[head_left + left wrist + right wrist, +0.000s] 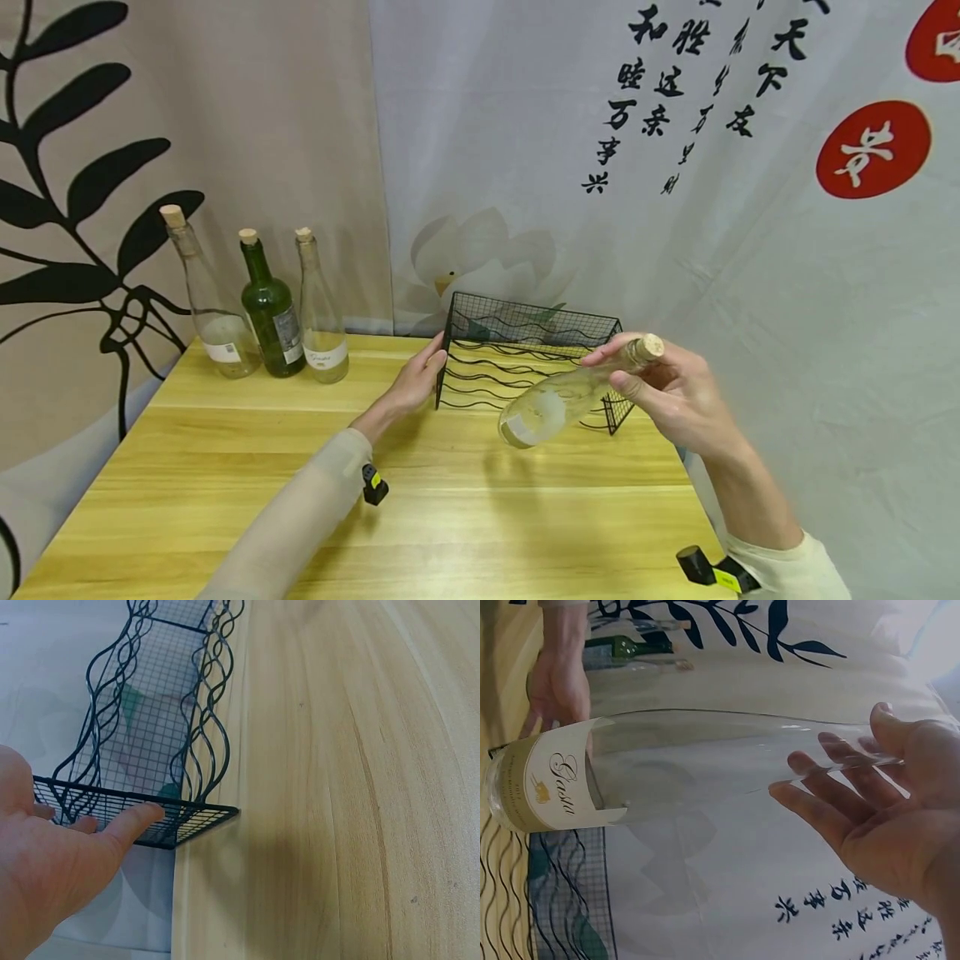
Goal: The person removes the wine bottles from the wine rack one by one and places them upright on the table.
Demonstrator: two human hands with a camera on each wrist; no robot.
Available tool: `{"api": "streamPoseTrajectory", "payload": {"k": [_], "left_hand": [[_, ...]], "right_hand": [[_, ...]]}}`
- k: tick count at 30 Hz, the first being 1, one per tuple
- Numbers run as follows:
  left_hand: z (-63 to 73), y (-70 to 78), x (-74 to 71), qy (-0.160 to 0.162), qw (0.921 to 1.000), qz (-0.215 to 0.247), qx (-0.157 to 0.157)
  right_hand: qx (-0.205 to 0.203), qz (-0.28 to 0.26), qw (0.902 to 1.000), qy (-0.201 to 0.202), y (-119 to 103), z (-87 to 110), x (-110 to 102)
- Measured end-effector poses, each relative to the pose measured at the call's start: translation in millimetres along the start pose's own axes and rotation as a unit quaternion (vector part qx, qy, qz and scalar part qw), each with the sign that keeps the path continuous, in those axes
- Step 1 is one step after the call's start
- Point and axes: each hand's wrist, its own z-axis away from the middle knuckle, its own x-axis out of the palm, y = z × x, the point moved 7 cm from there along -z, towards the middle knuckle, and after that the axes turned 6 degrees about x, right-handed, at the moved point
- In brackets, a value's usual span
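Note:
My right hand (678, 400) holds a clear glass bottle (682, 761) by its neck, thumb on one side and fingers on the other. The bottle is tilted, its cork (649, 346) up to the right and its labelled base down to the left, over the front of a black wire wine rack (536, 321). A cream label (559, 776) wraps the bottle near its base. At the rack's left end, my left hand (411, 382) rests against the mesh side panel (199, 817), its thumb and fingers along the outer face.
Left of the rack stand three corked bottles: a clear one (217, 325), a green one (270, 304) and another clear one (322, 321). The wooden table (420, 525) meets a printed cloth backdrop (510, 125) just behind the rack.

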Motion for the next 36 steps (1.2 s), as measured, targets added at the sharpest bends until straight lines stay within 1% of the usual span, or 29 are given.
{"api": "streamPoseTrajectory", "payload": {"k": [6,12,15,23,30,36], "left_hand": [[0.8,0.3,0.5,0.002,1.0,-0.006,-0.006],[0.0,-0.7,-0.4,0.008,0.9998,-0.014,-0.012],[-1.3,0.2,-0.5,0.01,0.9998,-0.014,-0.008],[-1.6,2.2,-0.4,0.01,0.9999,-0.004,-0.006],[-0.7,0.8,-0.6,0.011,0.9998,-0.011,-0.01],[-0.7,-1.7,-0.8,0.013,0.9998,-0.009,-0.011]], "right_hand": [[0.034,0.015,0.9991,-0.019,9.7,-3.4,19.1],[0.048,0.037,0.9974,-0.04,17.6,-6.9,40.8],[0.051,0.042,0.9968,-0.045,21.3,-8.4,50.4],[0.086,0.04,0.9937,-0.06,34.8,-8.5,70.2],[0.093,0.039,0.9926,-0.067,40.8,-10.5,84.6],[0.116,0.036,0.9903,-0.068,46.4,-14.4,94.7]]}}
